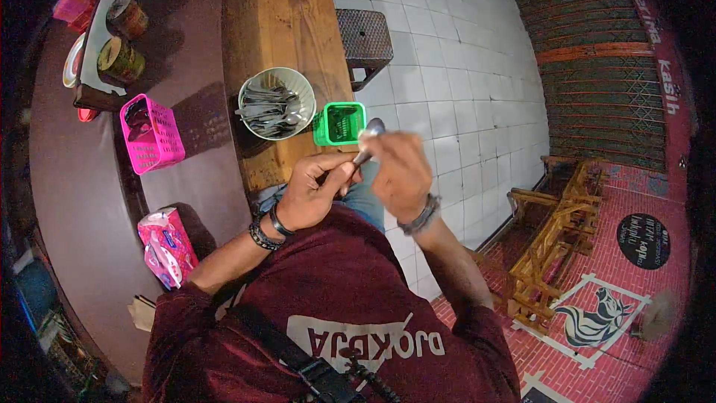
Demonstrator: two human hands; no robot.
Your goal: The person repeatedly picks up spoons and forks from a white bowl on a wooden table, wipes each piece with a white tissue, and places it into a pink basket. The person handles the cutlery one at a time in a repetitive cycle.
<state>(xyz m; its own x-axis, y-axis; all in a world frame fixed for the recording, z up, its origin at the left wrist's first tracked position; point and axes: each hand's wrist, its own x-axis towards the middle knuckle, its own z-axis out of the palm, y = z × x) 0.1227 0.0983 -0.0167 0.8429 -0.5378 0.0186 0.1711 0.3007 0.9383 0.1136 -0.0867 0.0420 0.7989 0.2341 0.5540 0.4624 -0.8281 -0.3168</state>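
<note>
A metal spoon (375, 126) is held up in front of my chest, its bowl pointing away from me. My left hand (316, 187) pinches its handle between thumb and fingers. Around the spoon near its bowl is my right hand (400, 173), slightly blurred; something whitish shows at its fingertips, too unclear to name. Just beyond the hands, a green plastic basket (321, 129) stands at the edge of the wooden bench (285, 5). Left of it, a pale bowl (306, 95) holds a heap of metal cutlery.
On the brown table (184, 56) at left stand a pink plastic basket (168, 140) with dark utensils, a pink tissue pack (168, 246) and two cans (120, 61). A woven stool (366, 36) sits on the tiled floor (436, 84). Wooden benches (551, 246) line the right wall.
</note>
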